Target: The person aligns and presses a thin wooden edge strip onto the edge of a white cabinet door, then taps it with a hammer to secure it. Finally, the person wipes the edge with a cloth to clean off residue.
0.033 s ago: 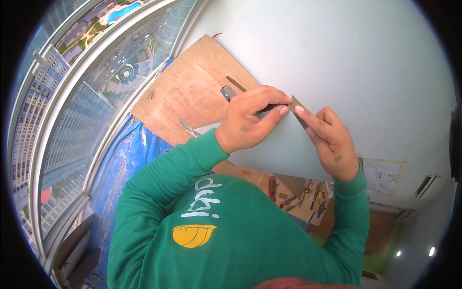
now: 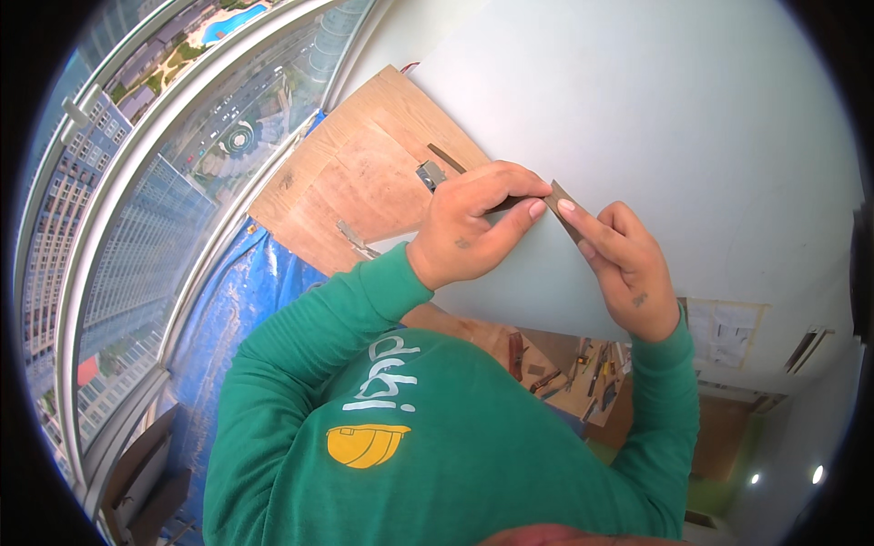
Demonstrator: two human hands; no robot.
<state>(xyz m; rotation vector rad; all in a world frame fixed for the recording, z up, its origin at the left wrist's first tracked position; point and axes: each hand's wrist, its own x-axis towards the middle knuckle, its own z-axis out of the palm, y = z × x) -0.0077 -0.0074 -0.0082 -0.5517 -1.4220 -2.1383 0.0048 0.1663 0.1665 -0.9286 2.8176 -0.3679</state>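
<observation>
All across the back, I see a big white wall (image 2: 728, 136). To the person's left are tall windows (image 2: 246, 136), with high buildings (image 2: 164, 218) outside. The person wears a long green top (image 2: 501, 437). A crinkly blue sheet (image 2: 246, 282) lies between the glass and a wooden tabletop (image 2: 328, 173). Lower down, lots of hand tools (image 2: 596, 373) lie on another wooden board (image 2: 574, 402). Next in size come the two hands, up high and close together in front of the wall. The left hand (image 2: 478, 218) has its thumb and fingers squeezed on a dark strip (image 2: 513, 203). The right hand (image 2: 628, 264) pinches a flat brown strip (image 2: 566, 198), its top end by the left fingertips. I cannot tell if both strips are one piece. Smallest is a shiny metal bit (image 2: 431, 176) on the tabletop, just beside the left hand.
</observation>
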